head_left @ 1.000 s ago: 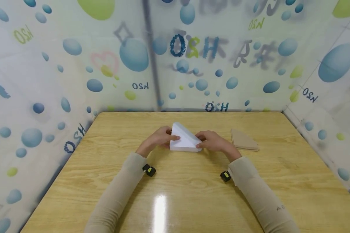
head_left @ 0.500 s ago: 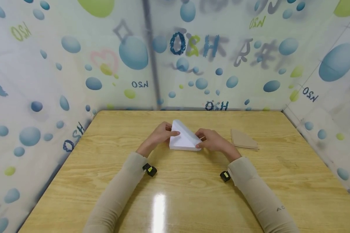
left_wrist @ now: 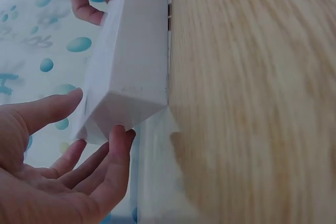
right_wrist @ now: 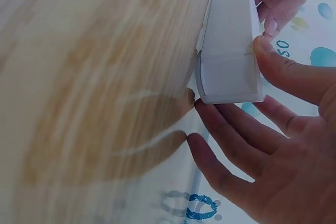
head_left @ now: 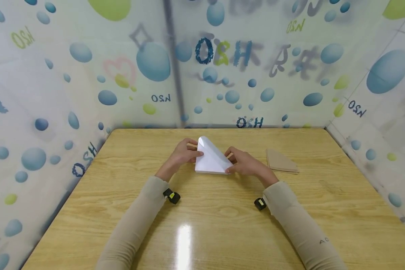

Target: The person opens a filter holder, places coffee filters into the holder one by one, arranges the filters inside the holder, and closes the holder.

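A white triangular box [head_left: 212, 160] with a flat top and upright sides is between the two hands at mid-table. My left hand [head_left: 180, 155] holds its left side, thumb at the top edge; in the left wrist view the fingertips of the left hand [left_wrist: 68, 166] touch the side near one corner. My right hand [head_left: 245, 162] grips the box's right corner. In the right wrist view, the thumb of the right hand [right_wrist: 283, 145] lies along the top edge and fingers touch the lower edge of the white box [right_wrist: 231, 51].
Brown fan-shaped pieces [head_left: 281, 161], stacked, lie on the wooden table [head_left: 219, 221] to the right of the right hand. A patterned curtain [head_left: 266, 75] with blue and green spots rises behind the table and along both sides.
The inner recess of the white box no longer shows; its top now looks flat. My left thumb has slid slightly left towards the edge. The right hand has barely moved.
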A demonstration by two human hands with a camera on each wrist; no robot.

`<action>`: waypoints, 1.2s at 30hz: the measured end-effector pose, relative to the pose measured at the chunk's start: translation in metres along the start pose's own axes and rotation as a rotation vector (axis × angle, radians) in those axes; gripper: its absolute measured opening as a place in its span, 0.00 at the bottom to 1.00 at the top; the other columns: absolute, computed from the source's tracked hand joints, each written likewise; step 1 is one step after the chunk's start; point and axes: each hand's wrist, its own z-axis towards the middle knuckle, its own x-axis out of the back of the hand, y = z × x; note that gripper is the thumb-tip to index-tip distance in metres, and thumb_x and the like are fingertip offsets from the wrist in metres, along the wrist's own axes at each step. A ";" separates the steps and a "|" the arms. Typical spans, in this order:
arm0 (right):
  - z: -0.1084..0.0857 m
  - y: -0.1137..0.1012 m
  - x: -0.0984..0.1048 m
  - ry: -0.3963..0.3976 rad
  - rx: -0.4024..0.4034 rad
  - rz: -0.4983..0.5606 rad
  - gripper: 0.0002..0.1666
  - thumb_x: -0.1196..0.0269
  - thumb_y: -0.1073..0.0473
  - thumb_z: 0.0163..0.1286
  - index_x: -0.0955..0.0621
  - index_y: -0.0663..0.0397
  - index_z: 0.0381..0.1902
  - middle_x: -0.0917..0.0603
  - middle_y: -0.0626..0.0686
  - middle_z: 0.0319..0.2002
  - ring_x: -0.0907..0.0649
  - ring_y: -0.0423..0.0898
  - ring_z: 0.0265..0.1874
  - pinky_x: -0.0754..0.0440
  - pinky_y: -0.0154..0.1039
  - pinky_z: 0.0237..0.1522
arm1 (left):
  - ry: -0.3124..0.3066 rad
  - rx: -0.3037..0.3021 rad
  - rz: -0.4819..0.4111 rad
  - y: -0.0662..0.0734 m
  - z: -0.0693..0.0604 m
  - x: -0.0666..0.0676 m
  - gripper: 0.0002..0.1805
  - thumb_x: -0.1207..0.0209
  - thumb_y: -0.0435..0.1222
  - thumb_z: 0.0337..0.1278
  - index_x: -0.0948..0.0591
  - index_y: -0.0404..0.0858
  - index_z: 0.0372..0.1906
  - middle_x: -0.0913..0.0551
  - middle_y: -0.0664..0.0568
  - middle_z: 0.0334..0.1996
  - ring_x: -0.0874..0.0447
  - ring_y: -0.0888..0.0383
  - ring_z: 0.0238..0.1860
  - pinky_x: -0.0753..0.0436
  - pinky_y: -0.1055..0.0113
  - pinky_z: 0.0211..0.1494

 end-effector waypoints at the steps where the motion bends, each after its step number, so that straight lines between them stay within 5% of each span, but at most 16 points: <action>1: 0.000 0.000 0.000 -0.001 0.005 -0.002 0.30 0.29 0.61 0.69 0.29 0.53 0.64 0.19 0.65 0.64 0.20 0.60 0.64 0.23 0.58 0.66 | 0.001 -0.003 -0.005 0.000 0.000 0.001 0.30 0.30 0.34 0.61 0.30 0.37 0.64 0.19 0.35 0.61 0.13 0.48 0.48 0.13 0.55 0.52; 8: 0.000 -0.001 -0.001 -0.016 0.033 0.007 0.32 0.29 0.63 0.68 0.31 0.54 0.63 0.21 0.65 0.64 0.20 0.61 0.63 0.23 0.58 0.66 | -0.019 -0.001 -0.020 0.001 0.001 0.005 0.37 0.28 0.35 0.59 0.33 0.38 0.70 0.19 0.37 0.61 0.15 0.48 0.49 0.13 0.56 0.51; 14: 0.001 0.001 -0.004 -0.022 0.028 -0.012 0.39 0.27 0.63 0.65 0.33 0.53 0.68 0.20 0.63 0.61 0.20 0.59 0.61 0.22 0.57 0.66 | -0.080 -0.008 0.036 0.005 -0.001 0.006 0.34 0.28 0.35 0.59 0.26 0.35 0.69 0.21 0.41 0.61 0.17 0.51 0.49 0.13 0.62 0.49; 21: 0.001 -0.001 -0.003 0.001 0.044 -0.060 0.45 0.26 0.64 0.64 0.34 0.54 0.74 0.20 0.61 0.59 0.19 0.57 0.58 0.22 0.56 0.65 | -0.117 -0.044 0.040 0.009 -0.003 0.011 0.33 0.27 0.36 0.58 0.28 0.37 0.67 0.18 0.41 0.57 0.15 0.50 0.50 0.12 0.58 0.52; 28: -0.001 -0.002 -0.001 -0.010 0.105 -0.111 0.35 0.29 0.64 0.67 0.29 0.61 0.69 0.19 0.61 0.60 0.19 0.56 0.58 0.21 0.54 0.62 | -0.244 -0.037 0.090 0.009 -0.005 0.014 0.31 0.30 0.36 0.62 0.28 0.37 0.68 0.19 0.40 0.59 0.15 0.49 0.50 0.12 0.54 0.52; 36: -0.004 -0.003 0.000 -0.023 0.136 -0.108 0.30 0.34 0.63 0.71 0.28 0.62 0.68 0.19 0.62 0.61 0.20 0.56 0.60 0.22 0.55 0.63 | -0.298 -0.147 0.125 0.010 -0.011 0.017 0.32 0.30 0.31 0.60 0.28 0.39 0.68 0.19 0.39 0.54 0.14 0.49 0.47 0.11 0.52 0.48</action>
